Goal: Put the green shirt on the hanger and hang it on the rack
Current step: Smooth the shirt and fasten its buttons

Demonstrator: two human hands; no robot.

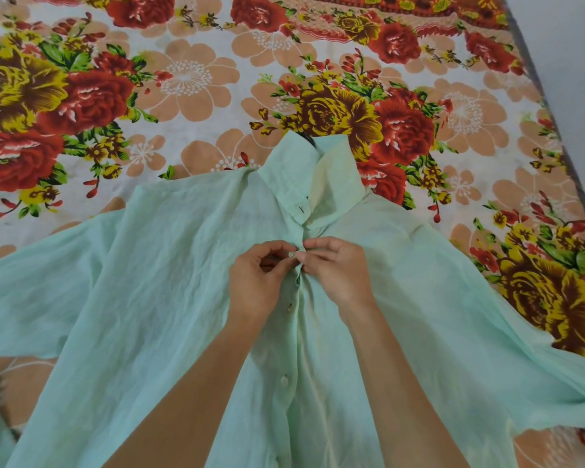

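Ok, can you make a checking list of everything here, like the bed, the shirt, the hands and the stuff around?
Surface: flowered bedsheet, spread under everything.
Job's things: green shirt lies front up, sleeves spread, collar far from the person; the lower buttons look fastened. A dark bit at the collar looks like the hanger; the rest is hidden. Rack: nothing seen.
Clutter: nothing seen.
Grippers: left hand pinches a button high on the front opening; right hand pinches the cloth edge beside it.
Cables: nothing seen.
Surroundings: grey strip past the sheet's right edge, perhaps floor.
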